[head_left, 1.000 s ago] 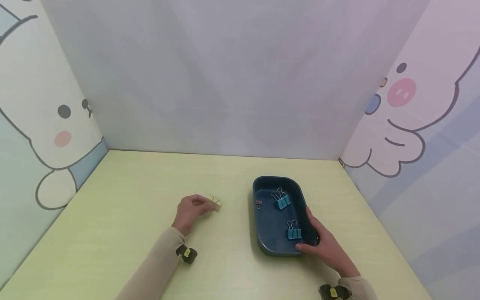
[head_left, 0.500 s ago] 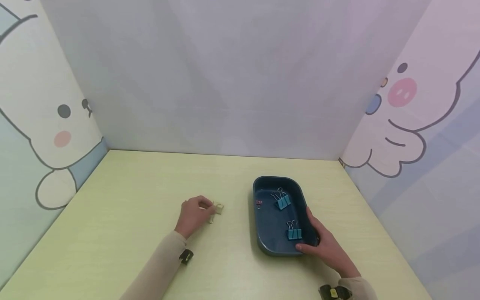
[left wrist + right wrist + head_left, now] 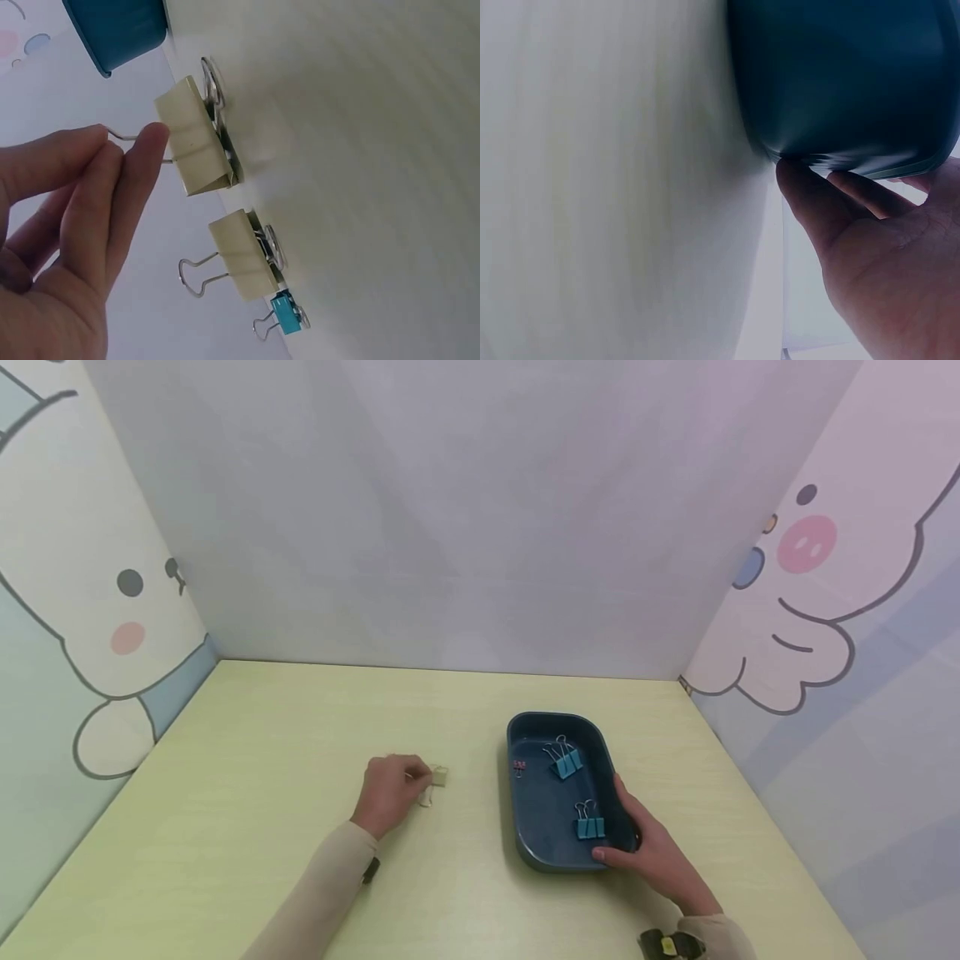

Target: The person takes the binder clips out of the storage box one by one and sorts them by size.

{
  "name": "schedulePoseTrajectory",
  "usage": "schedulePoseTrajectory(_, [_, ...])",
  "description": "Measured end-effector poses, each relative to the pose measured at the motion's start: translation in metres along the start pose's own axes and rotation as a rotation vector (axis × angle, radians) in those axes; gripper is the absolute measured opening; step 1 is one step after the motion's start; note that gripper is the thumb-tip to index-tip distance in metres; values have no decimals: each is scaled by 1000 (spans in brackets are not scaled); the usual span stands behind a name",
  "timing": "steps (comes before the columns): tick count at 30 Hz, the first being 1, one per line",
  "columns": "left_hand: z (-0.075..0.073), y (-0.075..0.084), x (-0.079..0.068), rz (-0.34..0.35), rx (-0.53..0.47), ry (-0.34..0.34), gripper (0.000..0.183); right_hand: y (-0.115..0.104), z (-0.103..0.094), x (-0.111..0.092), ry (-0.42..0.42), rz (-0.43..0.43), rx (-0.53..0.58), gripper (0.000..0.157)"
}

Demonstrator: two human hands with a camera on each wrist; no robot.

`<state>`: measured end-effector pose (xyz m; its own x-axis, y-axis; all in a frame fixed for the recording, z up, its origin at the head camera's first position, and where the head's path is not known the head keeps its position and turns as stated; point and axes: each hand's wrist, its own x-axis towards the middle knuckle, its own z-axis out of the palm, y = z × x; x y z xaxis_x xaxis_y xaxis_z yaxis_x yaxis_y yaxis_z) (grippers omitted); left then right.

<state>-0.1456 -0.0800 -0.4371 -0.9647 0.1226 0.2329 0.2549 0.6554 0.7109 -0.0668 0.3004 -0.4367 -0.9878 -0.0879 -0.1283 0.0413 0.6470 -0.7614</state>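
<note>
My left hand (image 3: 390, 789) pinches a wire handle of a cream binder clip (image 3: 193, 139), just left of the tray in the head view. In the left wrist view a second cream binder clip (image 3: 244, 255) and a small teal binder clip (image 3: 286, 311) stand close by on the table; my hand mostly hides them from above. With thumb at the rim and fingers round the outer wall, my right hand (image 3: 656, 856) grips the near right corner of a dark blue tray (image 3: 543, 860). Two teal binder clips (image 3: 567, 764) and a tiny pink binder clip (image 3: 519, 766) lie inside it.
The pale yellow table (image 3: 300, 718) runs back to a grey-white curtain wall (image 3: 450, 527). Side panels with cartoon animals (image 3: 825, 568) flank it on both sides.
My left hand has shifted slightly right and turned at the wrist, and the cream clip has tipped over and moved slightly right and nearer. My right hand and the tray have stayed put.
</note>
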Motion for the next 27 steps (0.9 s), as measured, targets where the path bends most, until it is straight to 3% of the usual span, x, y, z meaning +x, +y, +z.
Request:
schedulePoseTrajectory(13, [0,1,6,-11,42,16,2,-1,0,-1,-5,3,-1,113])
schedulePoseTrajectory(27, [-5,-3,7,-97,-49,-15,4,0,0,0,10,-32,-8,113])
